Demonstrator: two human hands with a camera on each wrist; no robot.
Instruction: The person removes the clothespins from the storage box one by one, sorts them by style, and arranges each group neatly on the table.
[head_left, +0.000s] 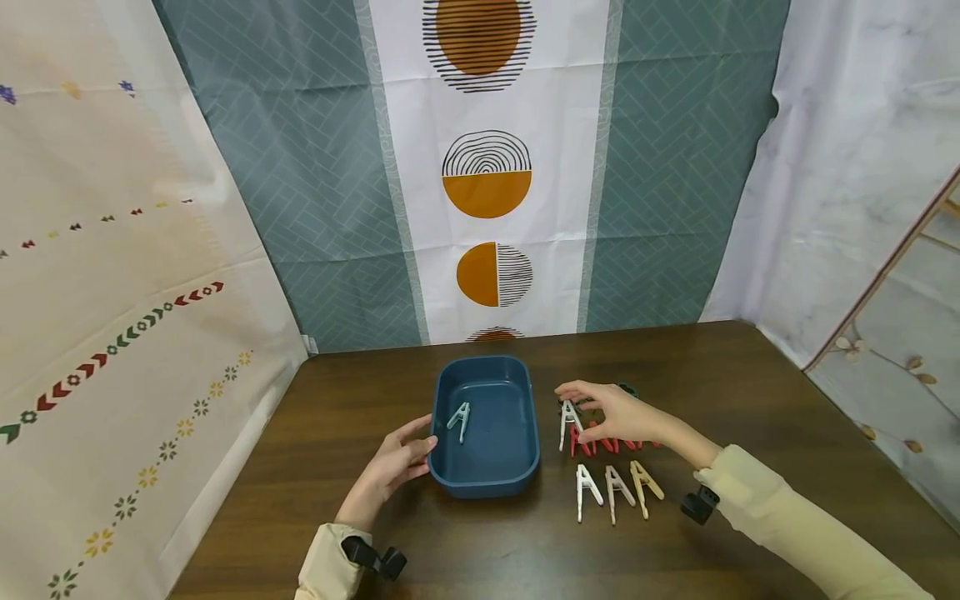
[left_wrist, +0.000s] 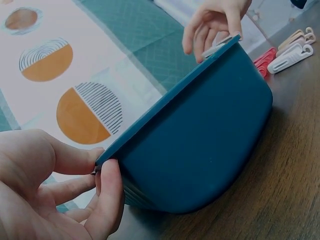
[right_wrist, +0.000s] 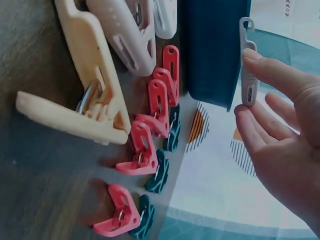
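My left hand (head_left: pixel 390 464) pinches the left rim of a blue plastic basin (head_left: pixel 501 442), thumb over the edge and fingers outside in the left wrist view. A pale clothespin (head_left: pixel 460 421) lies on the basin's floor. To the right of the basin, my right hand (head_left: pixel 618 413) pinches a light grey clothespin (right_wrist: pixel 249 75) between thumb and fingertips, raised off the table. Beneath that hand stands a row of red clothespins (right_wrist: pixel 120 212), with dark green clothespins (right_wrist: pixel 146 215) behind them. Nearer me lie a white clothespin (head_left: pixel 587 487), a pinkish-beige one (head_left: pixel 618 492) and a yellow one (head_left: pixel 645 483).
Everything stands on a dark wooden table (head_left: pixel 360 392). A patterned curtain (head_left: pixel 322 208) hangs along its back edge. Light cloths hang at the left and right sides. Each wrist wears a small black camera (head_left: pixel 699 505).
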